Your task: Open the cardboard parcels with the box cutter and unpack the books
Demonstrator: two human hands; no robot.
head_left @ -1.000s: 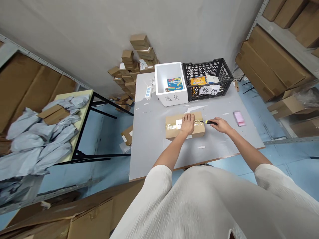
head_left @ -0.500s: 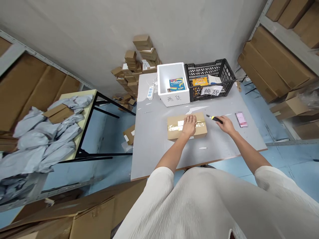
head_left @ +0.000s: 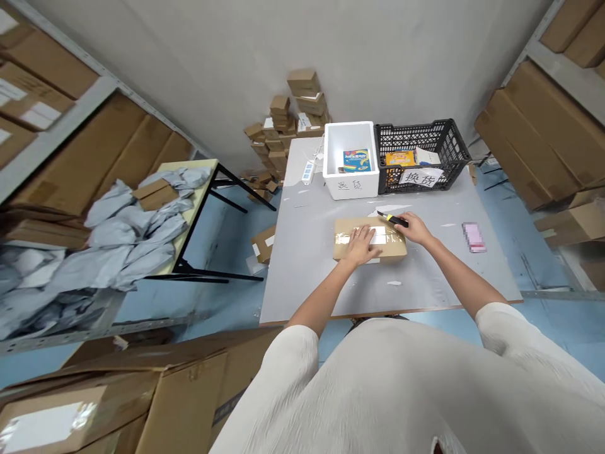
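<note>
- Right grip [head_left: 414, 228]: fingers closed around the black-and-yellow handle of a utility knife [head_left: 394, 219], at the parcel's far right corner. The blade points left and slightly away, probably held that way to keep it clear of the other hand; whether it touches the cardboard, I cannot tell.
- Left grip [head_left: 360, 246]: fingers spread open, palm down on the parcel's top, clasping nothing. It seems to press there so the box cannot slide.
- Parcel [head_left: 397, 250]: lying flat on the worktop [head_left: 302, 265], long side towards the person, with clear tape and a white label [head_left: 379, 235] uppermost, which leaves the taped face within easy reach.
- Right of the parcel, well apart: a pink item [head_left: 474, 238], too blurred to name.
- Beyond the parcel: a white foam box [head_left: 371, 189] with a blue book [head_left: 357, 161] inside, and just right of it a black crate [head_left: 388, 181] holding an orange item [head_left: 399, 158]. Handwriting on both likely tells them apart.
- Beyond and left of the parcel: a power strip [head_left: 308, 171], beside the foam box.
- Farther off, beyond the worktop: stacked small cartons [head_left: 303, 83], apparently leaning on the wall for support.
</note>
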